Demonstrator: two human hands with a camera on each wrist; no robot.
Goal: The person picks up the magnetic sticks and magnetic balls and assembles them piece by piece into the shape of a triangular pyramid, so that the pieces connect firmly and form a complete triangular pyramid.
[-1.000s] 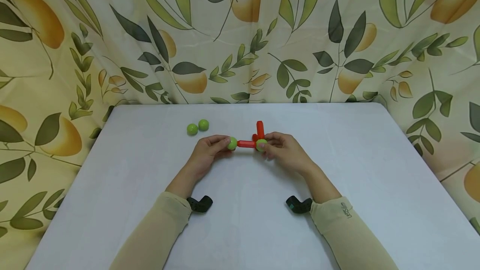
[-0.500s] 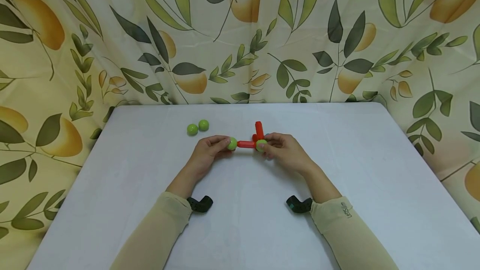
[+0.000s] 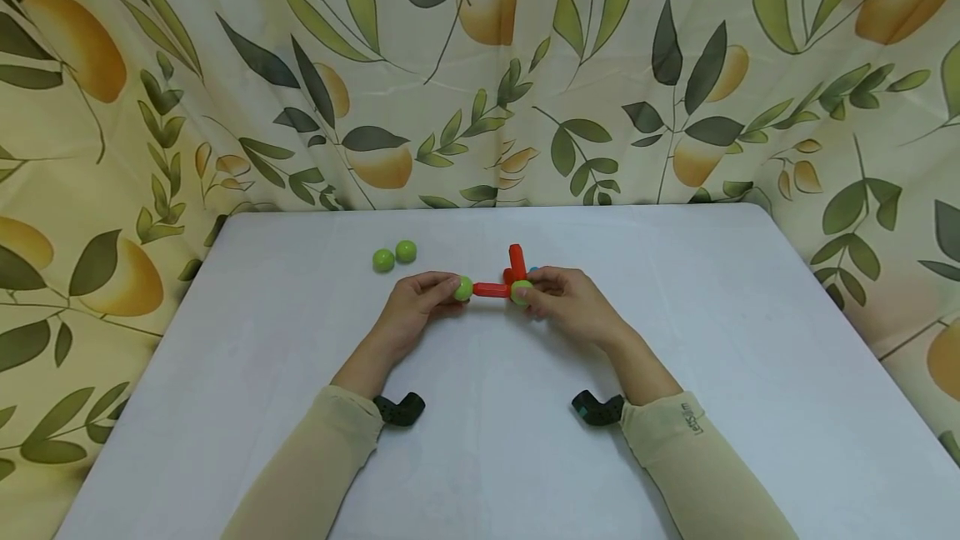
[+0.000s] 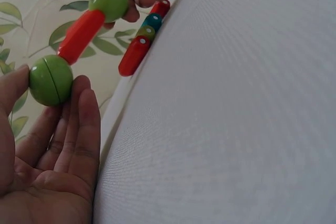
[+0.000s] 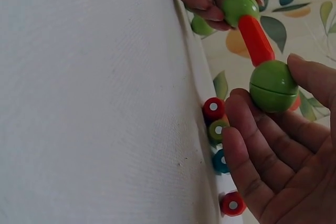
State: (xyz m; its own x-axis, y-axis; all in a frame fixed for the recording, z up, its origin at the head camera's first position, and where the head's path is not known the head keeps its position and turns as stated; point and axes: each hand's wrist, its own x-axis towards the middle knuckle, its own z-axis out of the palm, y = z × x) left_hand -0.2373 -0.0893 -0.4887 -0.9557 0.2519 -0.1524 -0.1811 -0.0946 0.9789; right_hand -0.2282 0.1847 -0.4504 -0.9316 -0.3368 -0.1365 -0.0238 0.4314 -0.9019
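In the head view my left hand [image 3: 420, 307] pinches a green ball [image 3: 463, 288] between thumb and fingers. My right hand [image 3: 573, 302] pinches a second green ball [image 3: 521, 292] the same way. A red stick [image 3: 491, 290] spans the two balls, and in the left wrist view this red stick [image 4: 81, 36] meets both. Another red stick [image 3: 517, 262] stands up behind the right ball in the head view; its lower end is hidden. The right wrist view shows the right ball [image 5: 273, 86] held at the thumb tip, over the other fingers.
Two loose green balls [image 3: 394, 256] lie at the back left of the white table [image 3: 480, 440]. Beyond the right hand, several sticks with white end dots lie in a row, among them a blue stick [image 5: 221, 161] and a red stick [image 5: 233, 203]. A patterned curtain [image 3: 480, 107] hangs behind.
The upright red stick has tipped slightly to the left. A bit of blue now shows behind my right fingers. Both hands keep their hold on the balls, almost in place.
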